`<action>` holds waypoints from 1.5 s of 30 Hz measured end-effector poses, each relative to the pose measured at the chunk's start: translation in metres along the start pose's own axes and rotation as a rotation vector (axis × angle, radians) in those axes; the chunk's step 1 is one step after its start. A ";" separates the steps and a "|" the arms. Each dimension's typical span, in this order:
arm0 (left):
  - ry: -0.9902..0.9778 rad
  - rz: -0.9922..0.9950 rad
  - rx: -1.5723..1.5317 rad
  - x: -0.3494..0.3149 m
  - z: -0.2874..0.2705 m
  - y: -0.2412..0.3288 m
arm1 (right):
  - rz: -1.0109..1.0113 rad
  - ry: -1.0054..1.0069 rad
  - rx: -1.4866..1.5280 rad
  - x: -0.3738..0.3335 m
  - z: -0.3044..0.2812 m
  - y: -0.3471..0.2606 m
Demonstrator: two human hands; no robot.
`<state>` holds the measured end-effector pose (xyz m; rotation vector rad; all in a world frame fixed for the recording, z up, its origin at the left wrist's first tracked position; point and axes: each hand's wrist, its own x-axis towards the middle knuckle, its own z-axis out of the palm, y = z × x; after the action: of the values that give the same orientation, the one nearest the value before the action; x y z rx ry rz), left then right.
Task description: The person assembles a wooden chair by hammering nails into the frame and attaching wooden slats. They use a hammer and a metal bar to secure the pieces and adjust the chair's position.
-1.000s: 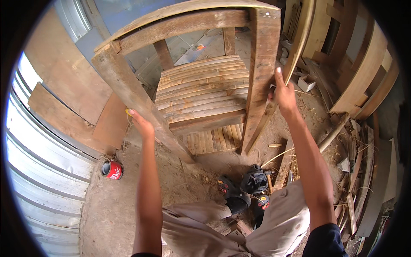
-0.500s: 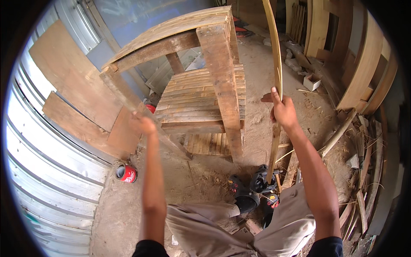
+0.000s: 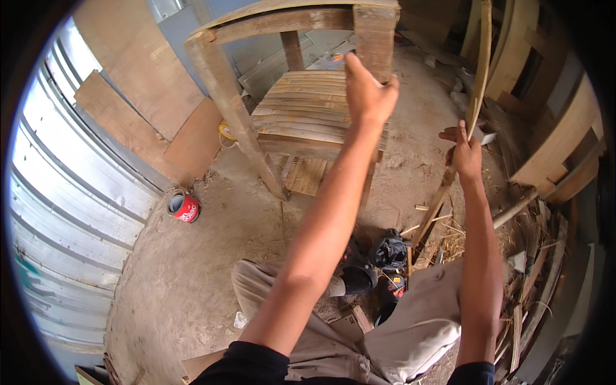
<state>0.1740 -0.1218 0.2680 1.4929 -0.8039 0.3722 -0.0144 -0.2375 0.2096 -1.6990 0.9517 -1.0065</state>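
A wooden stand (image 3: 276,27) with slatted bamboo shelves is in front of me, its rough legs set on the dirt floor. My left hand (image 3: 369,96) is closed around the upper part of its near right leg (image 3: 374,38), thumb on the right side. My right hand (image 3: 466,154) grips a long, thin bamboo strip (image 3: 481,64) around its middle. The strip stands tilted, its upper end running out past the top edge and its lower end reaching down near my feet.
A red can (image 3: 185,208) stands by the corrugated metal wall (image 3: 83,224) at left. Plywood sheets (image 3: 138,70) lean there. A dark bag (image 3: 389,249) lies near my feet. Scrap wood (image 3: 536,289) is piled at right, with boards (image 3: 564,138) behind it.
My left hand has moved right, from the stand's left leg to its near right leg. The view has shifted, and the bamboo strip, still in my right hand, appears farther right and more tilted.
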 end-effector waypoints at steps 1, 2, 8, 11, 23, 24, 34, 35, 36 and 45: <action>-0.051 -0.011 0.017 -0.001 -0.004 -0.001 | 0.002 0.010 0.004 0.000 -0.002 0.002; -0.032 0.046 -0.034 -0.004 -0.010 -0.002 | -0.008 0.012 0.010 -0.001 -0.002 0.003; -0.037 0.054 -0.056 -0.025 -0.033 0.008 | 0.055 0.029 0.077 -0.012 0.016 -0.004; -0.130 0.053 -0.240 -0.036 -0.055 0.015 | 0.083 0.026 0.120 -0.016 0.021 -0.011; -0.321 0.094 -0.269 -0.020 -0.107 0.001 | 0.138 0.093 0.149 -0.029 -0.007 0.034; -0.315 0.072 -0.274 -0.019 -0.109 -0.002 | 0.144 0.088 0.167 -0.030 -0.011 0.038; -0.372 -0.233 -0.252 0.041 -0.222 -0.038 | 0.190 0.022 0.235 -0.037 -0.024 0.047; -0.391 -0.213 -0.253 0.048 -0.233 -0.043 | 0.187 0.015 0.229 -0.037 -0.022 0.047; -0.403 -0.205 -0.247 0.053 -0.236 -0.048 | 0.183 0.011 0.220 -0.035 -0.021 0.046; -0.046 -0.213 -0.251 0.075 -0.271 -0.086 | 0.186 -0.009 0.130 -0.025 -0.014 0.048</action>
<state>0.3500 0.1133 0.2851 1.3386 -0.6923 0.0744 -0.0436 -0.2332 0.1624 -1.4775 0.9964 -0.9162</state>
